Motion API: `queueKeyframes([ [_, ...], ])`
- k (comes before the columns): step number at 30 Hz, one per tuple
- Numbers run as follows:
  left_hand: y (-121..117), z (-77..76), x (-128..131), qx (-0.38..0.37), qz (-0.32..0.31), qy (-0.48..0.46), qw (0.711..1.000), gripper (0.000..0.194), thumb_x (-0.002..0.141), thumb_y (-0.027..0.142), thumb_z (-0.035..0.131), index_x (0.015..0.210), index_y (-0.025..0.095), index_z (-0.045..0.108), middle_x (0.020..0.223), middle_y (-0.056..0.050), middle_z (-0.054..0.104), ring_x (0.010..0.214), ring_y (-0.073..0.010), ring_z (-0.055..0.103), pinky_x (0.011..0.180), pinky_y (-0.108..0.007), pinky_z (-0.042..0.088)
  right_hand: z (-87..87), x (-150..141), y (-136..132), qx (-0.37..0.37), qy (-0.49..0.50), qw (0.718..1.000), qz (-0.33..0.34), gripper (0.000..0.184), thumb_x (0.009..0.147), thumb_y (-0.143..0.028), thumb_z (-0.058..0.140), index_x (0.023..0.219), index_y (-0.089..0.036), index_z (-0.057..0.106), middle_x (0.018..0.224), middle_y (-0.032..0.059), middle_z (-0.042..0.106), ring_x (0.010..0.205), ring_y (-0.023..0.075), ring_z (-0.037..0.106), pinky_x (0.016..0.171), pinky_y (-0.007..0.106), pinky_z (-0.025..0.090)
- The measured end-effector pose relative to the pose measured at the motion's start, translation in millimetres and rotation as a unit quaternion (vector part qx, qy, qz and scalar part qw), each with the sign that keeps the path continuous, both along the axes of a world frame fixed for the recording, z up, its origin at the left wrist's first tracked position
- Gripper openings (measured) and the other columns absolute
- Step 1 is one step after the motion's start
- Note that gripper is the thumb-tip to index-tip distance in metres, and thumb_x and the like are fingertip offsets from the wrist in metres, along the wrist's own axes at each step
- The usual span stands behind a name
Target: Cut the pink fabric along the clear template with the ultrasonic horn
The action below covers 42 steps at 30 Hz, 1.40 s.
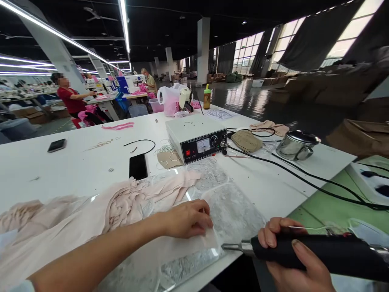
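My left hand point(190, 219) is over a transparent sheet, fingers closed on the edge of a thin pale pink fabric point(170, 247). More of that fabric lies gathered in folds to the left. In my right hand point(291, 253) is a black handheld ultrasonic cutter point(328, 253) with a pointed metal tip, fingers wrapped round its body. Its tip points left, close to the sheet's right edge and a short way from my left hand. Under the fabric, the clear sheet point(234, 211) covers a grey marbled surface.
A control box point(197, 140) with a meter and black cables stands mid-table. Near it are a phone point(137, 166), a metal mug point(298, 145), a tan cloth pad point(246, 140) and a bottle point(207, 98). Another phone point(56, 145) lies left. Co-workers sit at sewing tables behind.
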<state>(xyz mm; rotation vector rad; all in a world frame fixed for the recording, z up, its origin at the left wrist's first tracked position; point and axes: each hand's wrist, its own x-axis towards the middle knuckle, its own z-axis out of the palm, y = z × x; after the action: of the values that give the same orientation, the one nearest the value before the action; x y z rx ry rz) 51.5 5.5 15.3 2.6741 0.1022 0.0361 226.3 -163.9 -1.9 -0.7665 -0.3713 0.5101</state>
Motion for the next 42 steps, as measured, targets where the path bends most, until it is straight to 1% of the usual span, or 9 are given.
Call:
queueKeyframes([
  [2,3,1.0,5,-0.024,-0.010,0.014,1.000,0.025,0.077,0.012,0.077,0.099,0.020,0.069,0.111,-0.003,0.057,0.084,-0.0109,0.062,0.075,-0.017,0.052,-1.4,-5,0,0.006,-0.006,1.000,-0.010,0.014,0.065,-0.031,0.059,0.075,-0.020,0.061,0.063,0.0002,0.054,0.041,0.0120,0.047,0.037,0.027,0.039],
  [4,5,1.8,8,-0.044,-0.015,0.025,0.999,0.022,0.076,0.011,0.078,0.094,0.020,0.070,0.107,-0.001,0.056,0.079,-0.0088,0.061,0.071,-0.016,0.052,-2.5,-8,0,0.014,-0.017,1.000,-0.013,0.014,0.066,-0.031,0.059,0.076,-0.021,0.061,0.064,0.0000,0.054,0.041,0.0116,0.047,0.038,0.027,0.039],
  [12,7,0.3,9,-0.102,-0.009,0.022,0.994,0.015,0.078,0.005,0.075,0.087,0.016,0.069,0.101,0.000,0.056,0.068,-0.0046,0.058,0.071,-0.014,0.051,-0.5,-16,-3,0.028,-0.027,0.999,-0.035,0.013,0.068,-0.029,0.057,0.075,-0.019,0.062,0.063,0.0001,0.053,0.044,0.0112,0.049,0.040,0.025,0.041],
  [23,13,-7.5,8,-0.113,-0.042,-0.017,0.993,0.006,0.083,0.010,0.068,0.085,0.016,0.067,0.101,-0.002,0.058,0.063,-0.0048,0.056,0.067,-0.016,0.050,1.3,-21,-1,0.016,0.001,0.999,-0.051,0.012,0.064,-0.028,0.059,0.073,-0.020,0.060,0.063,-0.0010,0.053,0.044,0.0111,0.047,0.039,0.026,0.040],
  [26,13,-9.3,6,-0.096,-0.064,-0.042,0.992,0.008,0.085,0.009,0.064,0.089,0.015,0.067,0.107,-0.005,0.059,0.068,-0.0076,0.059,0.069,-0.018,0.050,-0.4,-23,-1,0.019,0.000,0.999,-0.051,0.012,0.065,-0.027,0.059,0.075,-0.020,0.060,0.064,-0.0009,0.053,0.045,0.0113,0.048,0.040,0.026,0.040],
  [30,8,-10.4,3,-0.067,-0.134,-0.065,0.986,0.013,0.091,0.011,0.056,0.091,0.018,0.068,0.105,-0.006,0.066,0.088,-0.0153,0.063,0.083,-0.024,0.048,-1.3,-26,-1,0.015,-0.004,0.999,-0.049,0.012,0.066,-0.028,0.059,0.076,-0.020,0.061,0.064,-0.0014,0.053,0.045,0.0109,0.048,0.040,0.025,0.041],
  [33,7,-10.3,1,0.019,-0.201,-0.081,0.976,0.014,0.093,0.012,0.056,0.100,0.019,0.067,0.100,-0.004,0.068,0.083,-0.0154,0.061,0.079,-0.025,0.045,-1.9,-27,-3,0.008,-0.015,0.999,-0.050,0.014,0.066,-0.030,0.061,0.076,-0.020,0.063,0.064,-0.0011,0.054,0.045,0.0107,0.048,0.040,0.025,0.042],
  [36,9,-9.9,0,0.104,-0.237,-0.094,0.961,0.014,0.093,0.013,0.057,0.105,0.018,0.064,0.095,-0.004,0.068,0.079,-0.0152,0.059,0.074,-0.026,0.044,-3.1,-27,-4,0.007,-0.020,0.998,-0.059,0.015,0.066,-0.030,0.062,0.077,-0.021,0.064,0.065,-0.0006,0.054,0.045,0.0111,0.048,0.040,0.026,0.042],
  [42,9,-10.0,0,0.135,-0.248,-0.093,0.955,0.011,0.096,0.013,0.053,0.101,0.016,0.063,0.091,-0.004,0.066,0.076,-0.0146,0.057,0.070,-0.027,0.042,-2.4,-29,-6,0.000,-0.033,0.996,-0.087,0.014,0.066,-0.030,0.060,0.077,-0.022,0.062,0.065,0.0000,0.052,0.045,0.0121,0.046,0.039,0.028,0.041],
])
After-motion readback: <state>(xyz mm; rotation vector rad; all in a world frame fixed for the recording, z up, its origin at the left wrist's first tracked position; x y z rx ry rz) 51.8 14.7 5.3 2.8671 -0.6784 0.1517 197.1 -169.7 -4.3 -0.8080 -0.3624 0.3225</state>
